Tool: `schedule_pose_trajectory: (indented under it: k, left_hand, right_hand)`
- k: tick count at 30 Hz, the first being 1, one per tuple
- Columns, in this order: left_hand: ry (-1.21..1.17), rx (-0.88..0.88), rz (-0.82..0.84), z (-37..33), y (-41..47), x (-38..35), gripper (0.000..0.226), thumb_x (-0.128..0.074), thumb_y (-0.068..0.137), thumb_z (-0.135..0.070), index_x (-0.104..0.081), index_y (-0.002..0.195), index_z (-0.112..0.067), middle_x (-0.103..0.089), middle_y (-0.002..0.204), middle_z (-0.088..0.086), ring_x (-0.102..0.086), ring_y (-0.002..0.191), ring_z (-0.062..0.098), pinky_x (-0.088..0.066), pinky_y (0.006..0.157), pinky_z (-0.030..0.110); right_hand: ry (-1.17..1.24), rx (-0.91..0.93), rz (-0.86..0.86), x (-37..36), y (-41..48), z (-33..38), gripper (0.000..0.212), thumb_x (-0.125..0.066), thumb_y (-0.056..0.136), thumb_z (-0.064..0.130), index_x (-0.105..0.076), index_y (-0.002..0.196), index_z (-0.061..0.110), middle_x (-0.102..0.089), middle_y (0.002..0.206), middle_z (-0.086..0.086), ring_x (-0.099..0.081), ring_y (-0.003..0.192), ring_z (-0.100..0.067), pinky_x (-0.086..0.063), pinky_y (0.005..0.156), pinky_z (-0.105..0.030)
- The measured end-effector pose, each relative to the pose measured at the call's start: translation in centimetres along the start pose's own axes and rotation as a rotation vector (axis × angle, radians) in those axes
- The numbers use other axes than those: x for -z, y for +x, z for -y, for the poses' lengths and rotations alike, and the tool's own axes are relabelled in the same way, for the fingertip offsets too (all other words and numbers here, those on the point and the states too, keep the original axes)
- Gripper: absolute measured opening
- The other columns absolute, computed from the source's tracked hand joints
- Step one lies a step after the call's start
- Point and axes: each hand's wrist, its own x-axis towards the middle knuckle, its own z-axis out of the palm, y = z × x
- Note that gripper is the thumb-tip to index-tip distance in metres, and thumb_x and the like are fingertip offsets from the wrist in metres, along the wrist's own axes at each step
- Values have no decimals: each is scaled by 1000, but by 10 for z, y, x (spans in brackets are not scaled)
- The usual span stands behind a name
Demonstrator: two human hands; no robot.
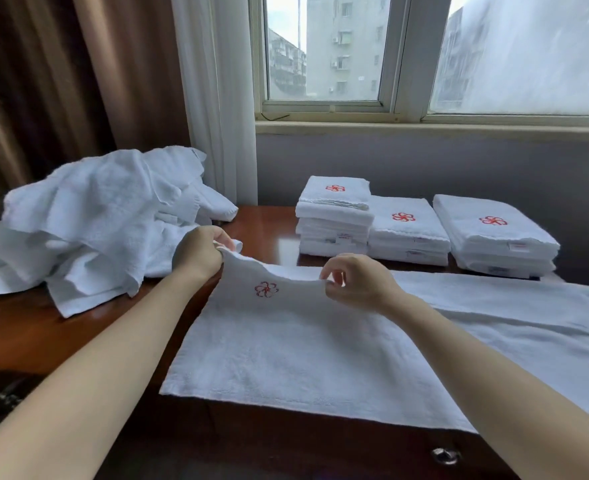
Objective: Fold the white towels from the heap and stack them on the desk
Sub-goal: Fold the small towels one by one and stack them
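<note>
A white towel (pixel 286 344) with a red flower logo lies spread across the dark wooden desk (pixel 44 327), reaching off to the right. My left hand (pixel 199 251) grips its far left corner, lifted a little off the desk. My right hand (pixel 359 282) pinches the far edge further right, also raised. A heap of crumpled white towels (pixel 89 220) sits at the left. Three stacks of folded towels stand at the back: a tall one (pixel 334 216), a middle one (pixel 407 233) and a right one (pixel 494 237).
A window with a sill (pixel 424 126) is behind the desk, with brown and white curtains (pixel 130 81) at the left. A round drawer knob (pixel 445 455) shows on the desk's front.
</note>
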Motion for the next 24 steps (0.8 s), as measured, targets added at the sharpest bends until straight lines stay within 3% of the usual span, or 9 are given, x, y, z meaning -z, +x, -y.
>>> schedule_pose_trajectory:
  k: [2, 4, 7, 11, 14, 16, 19, 21, 24]
  left_hand:
    - [10, 62, -47, 5, -2, 1, 33, -53, 84, 6, -67, 75, -23, -70, 109, 7, -65, 100, 23, -50, 79, 33]
    - [7, 92, -127, 4, -4, 2, 38, -48, 83, 8, -65, 75, -25, -69, 110, 6, -63, 101, 21, -45, 73, 31]
    - [-77, 29, -170, -11, -10, -3, 34, -45, 87, 3, -64, 86, -25, -68, 109, 1, -61, 100, 20, -43, 74, 30]
    - [-88, -98, 127, -41, -26, -39, 26, -49, 96, -19, -63, 116, -26, -65, 122, -5, -59, 110, 16, -48, 90, 32]
    - [27, -214, 374, -62, -45, -77, 40, -48, 98, -36, -53, 137, -28, -51, 143, -2, -48, 130, 16, -40, 106, 36]
    - [169, -264, 450, -71, -54, -98, 48, -41, 100, -45, -43, 146, -29, -37, 154, 1, -32, 143, 19, -26, 116, 43]
    - [393, -223, 495, -67, -56, -110, 61, -25, 98, -62, -21, 154, -37, -8, 165, -2, -2, 152, 21, 1, 118, 58]
    - [448, -176, 504, -58, -51, -108, 72, -18, 90, -76, -12, 155, -43, 0, 166, -5, 6, 152, 22, 4, 114, 63]
    - [476, -178, 511, -50, -47, -103, 83, -13, 82, -85, -9, 154, -45, 0, 166, -5, 6, 152, 21, 1, 115, 65]
  right_hand:
    - [76, 1, 111, -4, -5, 2, 17, -59, 76, 48, -68, 81, 34, -61, 74, 13, -57, 70, -5, -44, 60, -28]
    - [158, -32, 83, -7, -6, 2, 26, -54, 78, 54, -69, 80, 33, -61, 73, 14, -56, 69, -4, -45, 60, -30]
    - [131, -58, -25, -10, -2, 1, 17, -56, 89, 37, -71, 85, 30, -61, 78, 14, -54, 73, -6, -42, 62, -29]
    - [2, -135, -114, -12, -3, -8, 27, -50, 93, 17, -71, 107, 26, -66, 105, 10, -57, 104, -13, -48, 78, -32]
    - [-47, -203, -49, -14, -10, -21, 36, -46, 94, 15, -65, 123, 24, -61, 125, 5, -53, 120, -18, -48, 88, -34]
    - [-101, -241, 5, -16, -17, -31, 37, -43, 97, 23, -59, 130, 22, -56, 135, 2, -47, 130, -22, -41, 100, -36]
    - [-190, -371, 174, -22, -28, -40, 52, -30, 100, 46, -34, 150, 30, -22, 162, -2, -13, 151, -27, -7, 120, -50]
    - [-231, -419, 216, -25, -29, -41, 58, -23, 99, 55, -21, 153, 36, -6, 166, 0, 1, 152, -29, 4, 117, -58]
    - [-245, -422, 200, -28, -29, -40, 60, -21, 97, 59, -17, 154, 39, -3, 166, -1, 4, 152, -31, 6, 116, -62]
